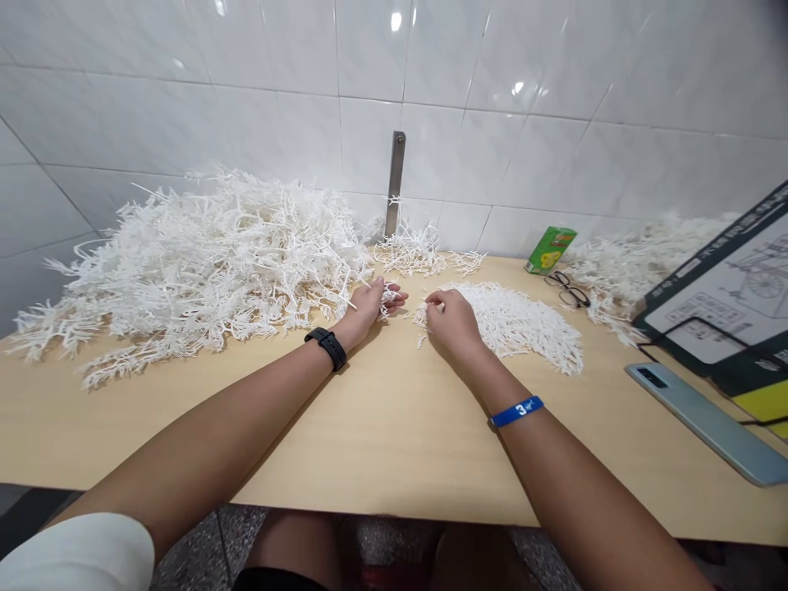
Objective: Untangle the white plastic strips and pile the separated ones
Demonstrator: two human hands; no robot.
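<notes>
White branching plastic pieces lie in a large heap (pixel 227 254) on the left of the wooden table (pixel 382 443). My left hand (pixel 371 305), palm up beside that heap, has its fingers curled around a white branched piece (pixel 389 300). My right hand (pixel 451 318) is just right of it, thumb and forefinger pinched together at small white bits; what is between the fingertips is too small to tell. Small loose white pieces (pixel 523 322) are spread in a flat pile directly right of my right hand.
A small white cluster (pixel 412 250) lies by a metal bracket (pixel 396 185) at the tiled wall. To the right are a green box (pixel 550 249), glasses (pixel 567 289), another white heap (pixel 652 254), a phone (pixel 707 423) and a dark printed box (pixel 732 287).
</notes>
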